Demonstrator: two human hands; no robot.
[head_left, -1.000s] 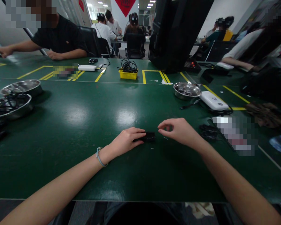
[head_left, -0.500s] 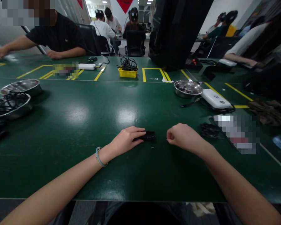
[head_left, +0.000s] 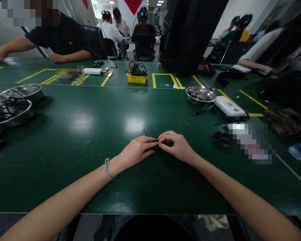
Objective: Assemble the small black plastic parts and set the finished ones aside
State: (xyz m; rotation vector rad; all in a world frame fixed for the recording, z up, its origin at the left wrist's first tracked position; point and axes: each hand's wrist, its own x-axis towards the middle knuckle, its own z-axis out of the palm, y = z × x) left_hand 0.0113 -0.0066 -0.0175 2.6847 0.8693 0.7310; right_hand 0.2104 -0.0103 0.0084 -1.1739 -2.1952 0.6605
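Observation:
On the green table in front of me, a small black object, perhaps a bundled cable, is mostly hidden by my fingers. My left hand, with a pale bracelet at the wrist, holds the object's left side between straight fingers and thumb. From the other side comes my right hand, bent into a ring, its thumb and fingertips pinched together over the object. The fingertips of both hands meet there. Whatever lies between the right fingertips is too small to make out.
Two steel bowls stand at the left, the nearer with black cables. Another steel bowl with small dark parts is ahead right, beside a white power bank. Black cable bundles lie nearer right. A yellow tray holds cables. Co-workers sit beyond.
My right hand has moved left from beside the object and now touches it near my left fingertips. The left hand has stayed almost in place.

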